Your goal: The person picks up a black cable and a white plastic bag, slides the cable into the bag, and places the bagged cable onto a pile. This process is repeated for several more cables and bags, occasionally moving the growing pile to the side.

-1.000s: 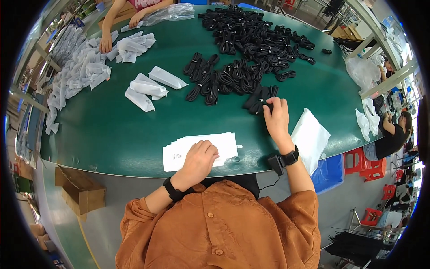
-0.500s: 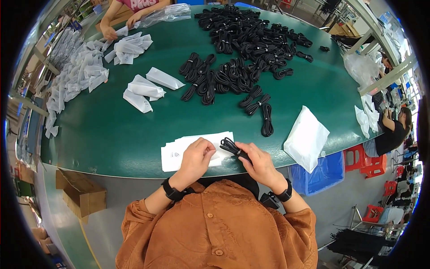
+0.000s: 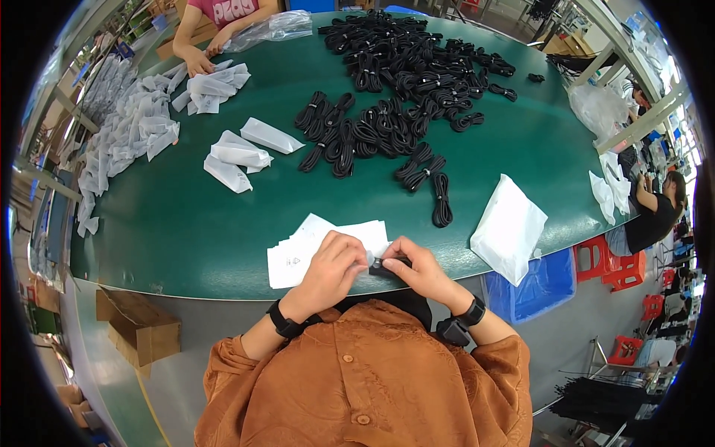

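At the table's near edge my left hand (image 3: 335, 262) is closed, its fingertips pinching what appears to be the edge of a white plastic bag. That bag (image 3: 314, 224) sticks up at an angle behind the hand, above a flat stack of similar white bags (image 3: 284, 261). Close on the right, my right hand (image 3: 421, 270) grips a coiled black cable (image 3: 382, 270), one end of which meets the left fingertips. The fingers hide most of the cable, and I cannot tell whether it is inside the bag.
A heap of coiled black cables (image 3: 387, 123) covers the far middle of the green table (image 3: 223, 238). Filled white bags (image 3: 237, 153) lie left, more (image 3: 126, 134) beyond. A larger white bag (image 3: 509, 229) rests right, above a blue bin (image 3: 532, 287). Across sits a co-worker (image 3: 223, 33).
My hands have come together. The left has taken hold of a bag, which now rises from the stack, and the right has brought the cable against the left fingertips.
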A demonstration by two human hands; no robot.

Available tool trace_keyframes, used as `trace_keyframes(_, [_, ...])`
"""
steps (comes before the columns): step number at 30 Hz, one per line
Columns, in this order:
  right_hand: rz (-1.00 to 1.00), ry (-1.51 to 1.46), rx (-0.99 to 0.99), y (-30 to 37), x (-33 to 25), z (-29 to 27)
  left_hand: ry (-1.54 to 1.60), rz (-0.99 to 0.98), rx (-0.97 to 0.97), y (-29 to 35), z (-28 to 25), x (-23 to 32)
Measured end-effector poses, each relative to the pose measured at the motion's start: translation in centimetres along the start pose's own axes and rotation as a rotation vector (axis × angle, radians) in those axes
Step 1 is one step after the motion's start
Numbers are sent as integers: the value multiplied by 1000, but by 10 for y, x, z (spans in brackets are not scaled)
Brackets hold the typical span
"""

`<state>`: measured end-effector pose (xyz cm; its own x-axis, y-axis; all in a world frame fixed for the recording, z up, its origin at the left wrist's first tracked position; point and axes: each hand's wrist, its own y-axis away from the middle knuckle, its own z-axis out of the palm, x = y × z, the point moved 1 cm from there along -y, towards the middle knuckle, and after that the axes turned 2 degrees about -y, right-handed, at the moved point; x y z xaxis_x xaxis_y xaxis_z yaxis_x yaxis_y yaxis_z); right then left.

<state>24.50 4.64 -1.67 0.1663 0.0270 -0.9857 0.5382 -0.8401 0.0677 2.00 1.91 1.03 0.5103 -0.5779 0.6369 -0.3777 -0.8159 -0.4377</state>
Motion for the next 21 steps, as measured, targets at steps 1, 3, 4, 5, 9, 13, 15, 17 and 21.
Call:
trace_keyframes(1, [-170, 110, 10, -3, -7, 0, -9, -28, 25, -1, -2, -2])
trace_keyframes(3, [-510, 329, 30, -8, -21, 1, -18, -55, 50, -3, -5, -3])
trace_keyframes(4, [-512, 330, 29, -10, -25, 2, 34, -96, 76, -4, -7, -3])
trace_keyframes(5, [-530, 306, 28, -12, -28, 4, 87, -137, 101, -6, -8, -3])
trace_keyframes(9, [-590, 239, 90, -21, -49, 14, 279, -277, 140, -12, -21, -2])
trace_keyframes(13, [-610, 363, 315, -33, -57, 4, 700, -377, 238, -17, -45, -22])
trace_keyframes(15, [-546, 683, 508, -35, -52, -14, 876, -473, 298, -23, -78, -36])
trace_keyframes(17, [-444, 754, 584, -33, -37, -35, 1052, -567, 363, -30, -92, -34])
trace_keyframes(21, [-290, 1055, 736, -28, -23, -52, 539, -378, 435, -44, -103, -27])
